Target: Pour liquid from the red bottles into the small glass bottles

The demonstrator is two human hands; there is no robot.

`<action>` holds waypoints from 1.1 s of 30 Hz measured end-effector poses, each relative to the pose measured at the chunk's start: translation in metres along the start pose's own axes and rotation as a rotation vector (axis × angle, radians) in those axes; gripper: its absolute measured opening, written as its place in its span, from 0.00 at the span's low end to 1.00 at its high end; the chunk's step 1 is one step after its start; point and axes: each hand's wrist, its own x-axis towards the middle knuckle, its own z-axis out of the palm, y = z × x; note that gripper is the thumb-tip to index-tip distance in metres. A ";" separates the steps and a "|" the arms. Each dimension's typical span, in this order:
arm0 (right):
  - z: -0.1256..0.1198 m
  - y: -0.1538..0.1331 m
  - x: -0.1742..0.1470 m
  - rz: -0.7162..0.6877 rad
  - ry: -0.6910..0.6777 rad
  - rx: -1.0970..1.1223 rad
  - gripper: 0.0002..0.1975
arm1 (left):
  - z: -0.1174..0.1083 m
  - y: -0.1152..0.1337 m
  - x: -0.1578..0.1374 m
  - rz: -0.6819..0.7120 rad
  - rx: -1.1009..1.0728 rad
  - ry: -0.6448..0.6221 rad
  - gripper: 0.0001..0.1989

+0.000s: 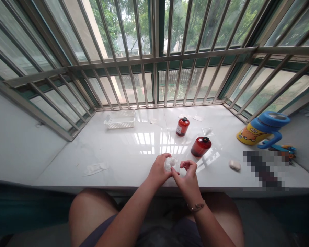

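In my left hand [159, 168] is a small clear plastic container [168, 165], gripped between thumb and fingers just above the front part of the white counter. Whitish round shapes show inside it; they are too small to make out. My right hand [189, 173] is close on the right, its thumb reaching to the container's near side. The other fingers of that hand are half curled and apart from the thumb. Beyond my hands stand two dark-capped red bottles, a nearer one [201, 147] and a farther, labelled one [182, 127].
A white perforated basket [121, 122] sits at the back left. A blue and yellow bottle [260, 128] with a handle stands right, near a pale, soap-like lump [235, 165]. White wrapper-like pieces [96, 168] lie about the counter [134, 173]. Metal window bars [154, 61] bound the far side.
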 end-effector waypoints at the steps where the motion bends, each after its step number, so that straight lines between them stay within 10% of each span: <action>1: 0.000 0.000 0.001 -0.011 -0.009 0.010 0.26 | 0.000 0.000 0.000 0.001 -0.002 0.000 0.34; 17: 0.004 -0.002 0.007 0.068 -0.076 -0.014 0.19 | 0.000 0.003 -0.001 -0.002 0.004 0.000 0.32; 33: 0.005 0.011 0.034 -0.167 -0.020 -0.239 0.19 | 0.027 -0.004 0.003 0.038 0.093 0.148 0.31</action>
